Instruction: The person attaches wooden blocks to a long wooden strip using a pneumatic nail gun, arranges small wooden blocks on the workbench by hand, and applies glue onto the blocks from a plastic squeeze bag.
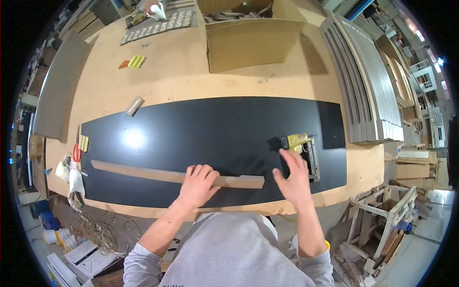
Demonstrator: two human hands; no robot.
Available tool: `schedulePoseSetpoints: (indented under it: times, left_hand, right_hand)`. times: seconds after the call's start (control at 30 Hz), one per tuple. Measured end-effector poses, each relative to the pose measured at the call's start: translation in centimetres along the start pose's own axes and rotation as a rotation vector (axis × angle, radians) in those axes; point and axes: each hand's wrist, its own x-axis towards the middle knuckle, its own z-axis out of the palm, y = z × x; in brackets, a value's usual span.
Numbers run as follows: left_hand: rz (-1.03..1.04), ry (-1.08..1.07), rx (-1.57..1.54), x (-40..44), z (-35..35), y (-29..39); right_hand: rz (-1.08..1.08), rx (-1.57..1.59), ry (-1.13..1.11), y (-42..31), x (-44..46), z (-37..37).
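A long brown strip lies across the front part of a black panel. My left hand is closed around the strip, right of its middle. To the right of the strip's notched end, my right hand hovers with thumb and fingers apart, holding nothing. Just beyond and beside it, a yellow-green and black nail gun lies on the panel, its magazine pointing toward me. Whether my right fingertips touch the tool cannot be made out.
A cardboard box stands at the back. Stacked grey panels line the right side. Red-handled scissors, a small roll and yellow strips lie at the left. Another person's hand shows at the far edge.
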Motion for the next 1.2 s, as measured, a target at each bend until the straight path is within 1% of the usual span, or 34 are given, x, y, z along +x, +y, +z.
schedulePoseSetpoints:
  times: [0.03, 0.13, 0.23, 0.3, 0.37, 0.47, 0.5, 0.57, 0.63, 0.7, 0.73, 0.83, 0.9, 0.93, 0.97, 1.0, 1.03, 1.07, 1.1, 1.2]
  left_hand:
    - [0.022, 0.050, 0.076, -0.3, 1.0, 0.1]
    - [0.055, 0.123, 0.046, -1.1, 1.9, 1.1]
    - [0.015, 0.154, -0.010, -2.6, 2.3, 2.2]
    - [-0.044, 0.190, -0.044, -3.7, 2.6, 2.7]
    - [-0.153, 0.212, -0.106, -5.2, 3.1, 2.9]
    - [-0.304, 0.273, -0.177, -7.4, 3.1, 3.4]
    - [-0.350, 0.308, -0.195, -8.2, 3.6, 3.2]
    - [-0.472, 0.377, -0.260, -9.9, 4.0, 2.6]
    - [-0.576, 0.449, -0.401, -11.3, 4.7, 1.7]
    - [-0.756, 0.547, -0.620, -12.2, 4.7, 1.7]
    - [-0.832, 0.597, -0.709, -12.5, 5.0, 1.2]
    - [-1.116, 0.853, -1.367, -12.4, 4.3, 0.0]
    - [-1.039, 0.912, -1.761, -12.8, 3.6, -1.6]
    - [-0.968, 0.935, -1.949, -12.9, 2.7, -2.7]
    - [-0.980, 1.001, -1.927, -12.2, 1.6, -2.8]
    - [-0.915, 1.096, -1.957, -11.8, 2.7, -4.5]
    - [-0.935, 1.156, -1.898, -10.9, 1.4, -4.4]
    - [-0.954, 1.212, -1.846, -9.8, -0.5, -3.3]
    - [-0.848, 1.279, -1.790, -8.8, -2.2, -2.7]
    - [-0.587, 1.291, -1.830, -6.3, -7.6, -2.0]
  right_hand:
    - [-0.022, 0.061, -0.046, -0.2, -0.3, 0.6]
    - [-0.127, 0.034, -0.234, -0.2, -1.9, 2.7]
    - [-0.129, -0.006, -0.336, -1.0, -3.2, 3.8]
    - [-0.153, -0.034, -0.281, 0.1, -3.3, 5.1]
    - [-0.171, -0.036, -0.218, 1.2, -2.8, 6.6]
    - [-0.200, -0.021, -0.232, 1.5, -2.1, 6.9]
    - [-0.276, 0.006, -0.190, 1.7, -1.7, 6.9]
    - [-0.345, 0.006, -0.182, 1.7, -1.3, 6.9]
    - [-0.327, 0.007, -0.207, 1.6, -1.1, 6.9]
    - [-0.332, 0.039, -0.232, 1.8, -1.6, 6.7]
    - [-0.373, 0.084, -0.224, 1.7, -1.9, 6.5]
    - [-0.419, 0.215, -0.270, 0.6, -3.2, 4.8]
    - [-0.424, 0.290, -0.345, 0.8, -4.2, 4.3]
    - [-0.488, 0.298, -0.350, 0.2, -4.8, 3.8]
    - [-0.433, 0.256, -0.426, -2.0, -5.9, 2.5]
    - [-0.440, 0.230, -0.426, -2.1, -6.5, 2.9]
    - [-0.420, 0.312, -0.423, -2.1, -6.9, 3.8]
    - [-0.383, 0.317, -0.446, -1.3, -7.2, 5.0]
    - [-0.363, 0.318, -0.456, -1.3, -7.5, 5.9]
    - [-0.321, 0.322, -0.464, -1.1, -7.6, 10.3]
